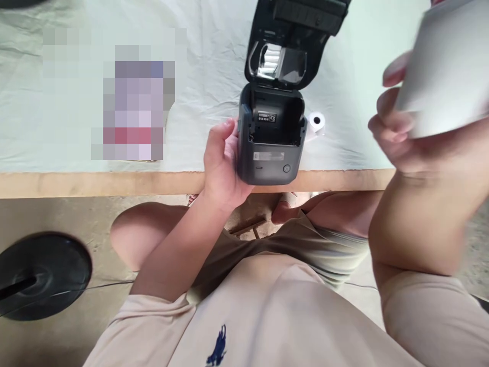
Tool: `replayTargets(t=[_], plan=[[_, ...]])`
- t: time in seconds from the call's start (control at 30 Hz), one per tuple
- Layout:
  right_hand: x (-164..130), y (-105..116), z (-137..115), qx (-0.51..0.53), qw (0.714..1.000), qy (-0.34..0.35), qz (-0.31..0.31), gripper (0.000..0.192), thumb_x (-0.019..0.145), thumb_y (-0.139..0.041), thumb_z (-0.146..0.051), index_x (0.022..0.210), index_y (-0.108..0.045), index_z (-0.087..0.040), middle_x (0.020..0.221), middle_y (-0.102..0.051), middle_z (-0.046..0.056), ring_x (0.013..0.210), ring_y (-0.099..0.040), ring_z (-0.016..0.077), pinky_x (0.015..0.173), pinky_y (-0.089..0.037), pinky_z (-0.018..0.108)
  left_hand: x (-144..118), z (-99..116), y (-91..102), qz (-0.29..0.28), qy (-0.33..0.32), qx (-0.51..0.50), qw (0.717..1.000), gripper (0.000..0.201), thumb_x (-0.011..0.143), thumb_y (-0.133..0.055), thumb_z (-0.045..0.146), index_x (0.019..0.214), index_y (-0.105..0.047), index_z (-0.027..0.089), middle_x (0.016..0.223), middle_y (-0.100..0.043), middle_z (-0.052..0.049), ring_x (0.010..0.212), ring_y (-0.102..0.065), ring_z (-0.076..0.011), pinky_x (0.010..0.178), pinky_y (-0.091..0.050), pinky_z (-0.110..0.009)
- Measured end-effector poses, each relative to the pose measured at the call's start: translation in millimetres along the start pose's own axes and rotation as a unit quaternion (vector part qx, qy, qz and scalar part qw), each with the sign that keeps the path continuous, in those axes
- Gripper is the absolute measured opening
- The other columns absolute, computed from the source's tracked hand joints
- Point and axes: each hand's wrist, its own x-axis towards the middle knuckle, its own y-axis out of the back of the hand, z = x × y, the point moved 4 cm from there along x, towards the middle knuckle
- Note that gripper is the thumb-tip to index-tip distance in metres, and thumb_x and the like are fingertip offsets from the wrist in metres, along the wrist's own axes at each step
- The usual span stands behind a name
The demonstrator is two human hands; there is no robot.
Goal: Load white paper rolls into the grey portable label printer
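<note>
A dark grey portable label printer (272, 165) is gripped by my left hand (225, 163), its thumb along the printer's left side. The printer's lid (294, 46) stands raised, with a clear window in it, and the roll compartment shows no roll inside. Just right of the printer, partly behind it, a small white paper roll (316, 125) lies on the table. My right hand (397, 117) is lifted at the upper right, its fingers closed around a white box-like object (451, 76) that is blurred and cut off by the frame edge.
A pale cloth covers the table (206, 46), which has a wooden front edge (95, 184). A pixelated item (133, 109) lies at the left. On the floor, a round black base (46, 275) stands at the lower left with a thin cable running from it.
</note>
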Motion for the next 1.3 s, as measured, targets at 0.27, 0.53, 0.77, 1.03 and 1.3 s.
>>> replayTargets(t=[0.27,0.53,0.77,1.03,1.3], plan=[[-23.1,29.8,90.6,0.100,0.989,-0.012,0.106,0.040,0.084,-0.092,-0.050,0.115,-0.068,-0.041,0.094,-0.077,-0.005,0.082,-0.076,0.0190,0.069,-0.064,0.036,0.1,3.0,-0.7,-0.018,-0.019,0.028,0.999,0.036,0.109,-0.051,0.052,0.100,-0.072,0.024,0.109,-0.081,-0.006,0.140,-0.071,-0.0280,0.116,-0.062,-0.038],[-11.4,51.7,114.3,0.014,0.988,0.038,0.147,0.043,0.080,-0.094,-0.042,0.108,-0.062,-0.041,0.105,-0.075,-0.003,0.097,-0.067,0.0236,0.093,-0.058,0.046,0.4,1.6,-3.6,-0.026,-0.010,-0.017,0.999,0.031,0.108,-0.058,0.048,0.125,-0.072,0.026,0.096,-0.080,-0.001,0.107,-0.079,-0.0229,0.107,-0.065,-0.038],[-11.7,62.7,133.1,-0.169,0.979,-0.013,0.114,0.054,0.075,-0.094,-0.028,0.119,-0.063,-0.035,0.125,-0.080,0.000,0.116,-0.070,0.0229,0.100,-0.056,0.039,0.1,1.0,-7.4,-0.021,-0.015,0.009,1.000,0.036,0.105,-0.057,0.047,0.128,-0.073,0.025,0.115,-0.084,-0.005,0.141,-0.069,-0.0333,0.116,-0.060,-0.044],[-41.4,-16.3,47.4,-0.242,0.951,0.145,0.129,0.048,0.095,-0.074,-0.051,0.139,-0.058,-0.040,0.116,-0.065,0.007,0.097,-0.066,0.0291,0.079,-0.059,0.047,-1.4,0.4,-18.1,0.050,-0.020,0.034,0.998,0.046,0.109,-0.042,0.052,0.132,-0.073,0.027,0.119,-0.084,-0.006,0.146,-0.067,-0.0330,0.117,-0.059,-0.044],[-14.4,-46.6,83.7,-0.201,0.976,0.069,0.043,0.052,0.101,-0.069,-0.044,0.148,-0.046,-0.041,0.132,-0.069,0.007,0.111,-0.072,0.0295,0.107,-0.064,0.057,-1.4,0.0,-20.5,0.049,-0.033,0.007,0.998,0.046,0.110,-0.042,0.049,0.133,-0.070,0.022,0.106,-0.083,-0.008,0.147,-0.066,-0.0337,0.120,-0.057,-0.049]])
